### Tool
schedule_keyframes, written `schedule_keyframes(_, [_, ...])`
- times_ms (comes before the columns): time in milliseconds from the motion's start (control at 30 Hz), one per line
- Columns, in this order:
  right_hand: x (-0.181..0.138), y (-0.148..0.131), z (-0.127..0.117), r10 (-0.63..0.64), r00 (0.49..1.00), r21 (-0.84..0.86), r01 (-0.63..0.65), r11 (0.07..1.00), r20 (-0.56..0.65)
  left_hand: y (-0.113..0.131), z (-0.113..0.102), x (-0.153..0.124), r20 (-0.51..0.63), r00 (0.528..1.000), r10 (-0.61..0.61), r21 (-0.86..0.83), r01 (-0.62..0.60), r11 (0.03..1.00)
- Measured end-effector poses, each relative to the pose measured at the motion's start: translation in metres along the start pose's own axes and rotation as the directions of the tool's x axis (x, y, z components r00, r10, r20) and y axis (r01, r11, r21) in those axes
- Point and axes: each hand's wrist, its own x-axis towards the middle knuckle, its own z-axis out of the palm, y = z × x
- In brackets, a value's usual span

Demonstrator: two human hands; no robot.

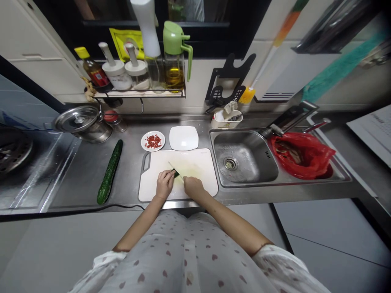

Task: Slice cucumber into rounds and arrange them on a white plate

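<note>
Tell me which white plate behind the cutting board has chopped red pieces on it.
The round plate, on the left: the chopped red pieces lie on it. The squarish plate to its right, also behind the cutting board, shows none.

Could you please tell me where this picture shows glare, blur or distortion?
Head view: glare streaks the steel counter at left and brightens the square plate; head view, upper right: the teal strip is blurred; head view, upper left: the yellow-capped bottle leans outward, likely lens distortion; head view, middle: the cutting board looks clearer.
</note>
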Motion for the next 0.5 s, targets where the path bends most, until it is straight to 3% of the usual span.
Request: schedule_keyframes(500, [0.014,-0.009,-0.005,-0.011,1.0,0.005,0.011,1.0,-0.007,0.001,0.0,-0.001,-0.003,1.0,-0.001,0.007,0.001,1.0])
